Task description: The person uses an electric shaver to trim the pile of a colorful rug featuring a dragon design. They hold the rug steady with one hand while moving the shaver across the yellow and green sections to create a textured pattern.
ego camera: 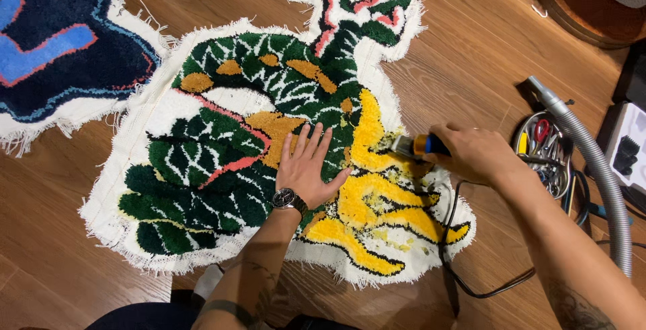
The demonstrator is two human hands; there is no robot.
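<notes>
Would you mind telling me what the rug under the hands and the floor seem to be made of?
The rug looks like tufted yarn, matte and fuzzy, on white woven cloth that frays at its edges. The floor looks like wood or laminate planks: brown grain, seams, slight sheen.

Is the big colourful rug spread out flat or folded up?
Spread out flat: the tufted rug lies open on the wooden floor, its whole fringed edge showing, with the left hand pressed flat on it.

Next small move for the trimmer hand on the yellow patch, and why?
Probably ease the corded trimmer in the right hand slowly along the yellow pile: loose yellow fluff lies around its head, and the left hand presses the tufted rug flat just beside it.
</notes>
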